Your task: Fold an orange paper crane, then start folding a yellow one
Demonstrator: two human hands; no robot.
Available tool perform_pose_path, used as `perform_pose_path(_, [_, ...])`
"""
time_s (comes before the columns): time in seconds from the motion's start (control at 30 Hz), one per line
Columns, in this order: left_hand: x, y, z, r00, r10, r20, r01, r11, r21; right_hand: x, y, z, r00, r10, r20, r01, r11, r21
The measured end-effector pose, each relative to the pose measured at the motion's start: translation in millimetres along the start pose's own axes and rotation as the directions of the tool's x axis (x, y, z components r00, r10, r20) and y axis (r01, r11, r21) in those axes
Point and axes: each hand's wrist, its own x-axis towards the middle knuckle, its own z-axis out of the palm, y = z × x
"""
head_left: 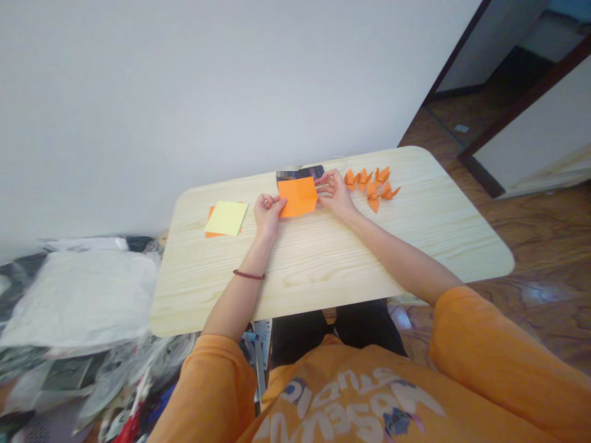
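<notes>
Orange paper square [298,197] between left grip [266,215], right grip [333,194]

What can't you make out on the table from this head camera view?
Head view:
- Phone: lower part hidden by the orange paper; its top left corner is blurred out.
- Orange paper: side edges hidden by the left hand and right hand.
- Orange sheet: mostly hidden by the yellow note.
- Paper birds: too small to make out their folds.
</notes>
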Motion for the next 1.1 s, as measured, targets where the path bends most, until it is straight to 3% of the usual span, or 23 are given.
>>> perform_pose_path(0.23, [3,-5,-4.3,0.998,0.048,0.035,-0.052,0.991,0.127,-5,0,1,0.993,-0.066,0.101,0.068,0.997,-0.022])
perform_pose_path(0.6, [4,3,-7.3,0.972,-0.087,0.22,0.068,0.993,0.093,-4,8,-5,0.926,-0.202,0.318,0.286,0.927,-0.243])
perform_pose_path(1.1, [0,7,-6.5,0.944,-0.057,0.325,-0.004,0.983,0.186,8,17,-11,0.956,-0.157,0.248,0.213,0.952,-0.218])
